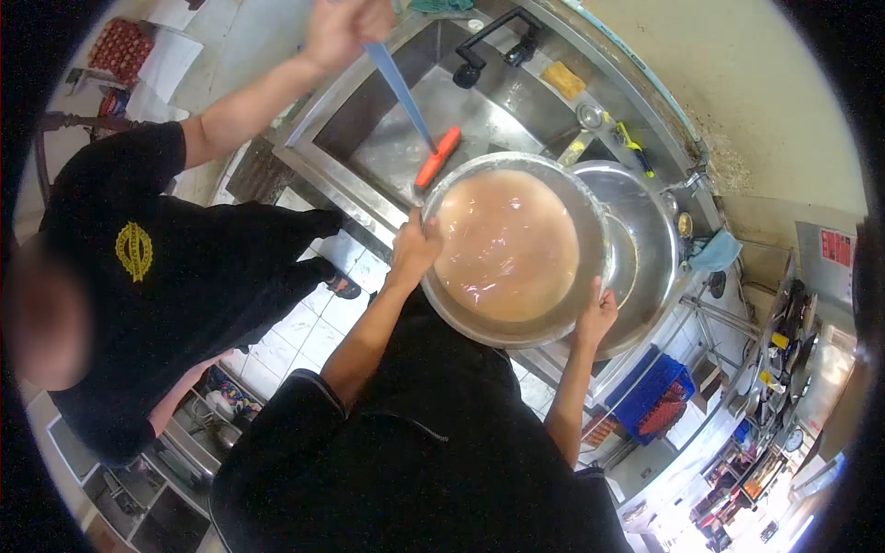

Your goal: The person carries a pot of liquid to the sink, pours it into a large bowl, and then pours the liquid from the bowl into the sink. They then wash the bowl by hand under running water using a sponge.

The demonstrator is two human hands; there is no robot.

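Note:
A large round metal bowl [539, 334] is held up over the front edge of the sink, with pinkish-brown liquid [507, 244] inside. My left hand [416, 247] grips its left rim, and my right hand [596, 311] grips its right side, thumb near the rim. Partly behind it, to the right, a wider steel bowl [656, 249] rests on the sink unit. Left of the held bowl, an orange-headed tool [437, 158] with a blue handle reaches into the steel basin [369, 138].
A co-worker in black [203, 249] stands at the left, one hand [348, 32] around the blue handle. A black faucet [489, 46], yellow sponge [563, 80] and yellow-black tool [634, 149] are along the sink's back. A blue crate [645, 392] stands lower right.

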